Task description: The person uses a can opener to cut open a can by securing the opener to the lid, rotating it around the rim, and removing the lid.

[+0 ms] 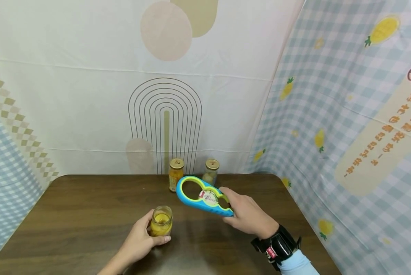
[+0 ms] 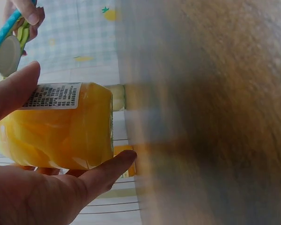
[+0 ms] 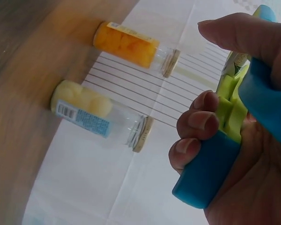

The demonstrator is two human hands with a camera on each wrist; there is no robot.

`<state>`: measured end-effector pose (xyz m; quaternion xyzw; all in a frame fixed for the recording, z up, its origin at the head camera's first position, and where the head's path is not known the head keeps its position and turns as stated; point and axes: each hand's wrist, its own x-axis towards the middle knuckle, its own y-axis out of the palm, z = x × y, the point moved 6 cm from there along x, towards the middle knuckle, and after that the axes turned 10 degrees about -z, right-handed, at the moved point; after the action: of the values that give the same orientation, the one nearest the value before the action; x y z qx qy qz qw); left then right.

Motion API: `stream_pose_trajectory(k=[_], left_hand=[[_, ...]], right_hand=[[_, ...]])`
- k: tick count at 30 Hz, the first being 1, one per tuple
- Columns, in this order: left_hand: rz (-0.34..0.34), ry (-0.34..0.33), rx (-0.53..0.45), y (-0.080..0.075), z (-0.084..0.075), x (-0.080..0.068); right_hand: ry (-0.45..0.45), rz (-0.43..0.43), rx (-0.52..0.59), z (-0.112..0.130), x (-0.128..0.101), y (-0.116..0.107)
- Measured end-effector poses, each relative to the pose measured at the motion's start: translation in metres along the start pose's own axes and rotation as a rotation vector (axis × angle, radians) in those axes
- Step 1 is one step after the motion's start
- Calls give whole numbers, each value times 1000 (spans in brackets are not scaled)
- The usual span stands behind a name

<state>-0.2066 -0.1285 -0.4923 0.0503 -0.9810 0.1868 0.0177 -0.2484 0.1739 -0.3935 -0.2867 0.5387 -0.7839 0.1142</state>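
Observation:
My left hand (image 1: 140, 236) grips a glass jar of yellow fruit (image 1: 161, 225) above the table, fingers and thumb curled round its sides. The jar's mouth has no lid on it. In the left wrist view the jar's printed label (image 2: 56, 96) shows, while its top lies outside the frame. To the right, my right hand (image 1: 248, 212) holds a blue and green jar opener (image 1: 195, 202) by one end, raised over the table. A round pale disc with print (image 1: 208, 198), like a jar lid, sits in the opener's middle opening. The hands are apart.
Two lidded jars stand at the table's back edge: one with orange fruit (image 1: 176, 177), one with pale round fruit (image 1: 210, 173). Behind the brown table (image 1: 88, 214) hangs a white patterned cloth (image 1: 88, 114). A checked cloth (image 1: 305, 133) hangs along the right side.

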Motion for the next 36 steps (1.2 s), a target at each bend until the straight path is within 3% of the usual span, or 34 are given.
stream_pose_trajectory(k=[12, 30, 36], left_hand=[[-45, 2, 72, -9, 5, 4], [-101, -46, 198, -32, 31, 24], [-111, -27, 214, -36, 33, 31]], right_hand=[[47, 50, 63, -5, -2, 7], [31, 23, 49, -3, -5, 4], [23, 22, 95, -3, -6, 5]])
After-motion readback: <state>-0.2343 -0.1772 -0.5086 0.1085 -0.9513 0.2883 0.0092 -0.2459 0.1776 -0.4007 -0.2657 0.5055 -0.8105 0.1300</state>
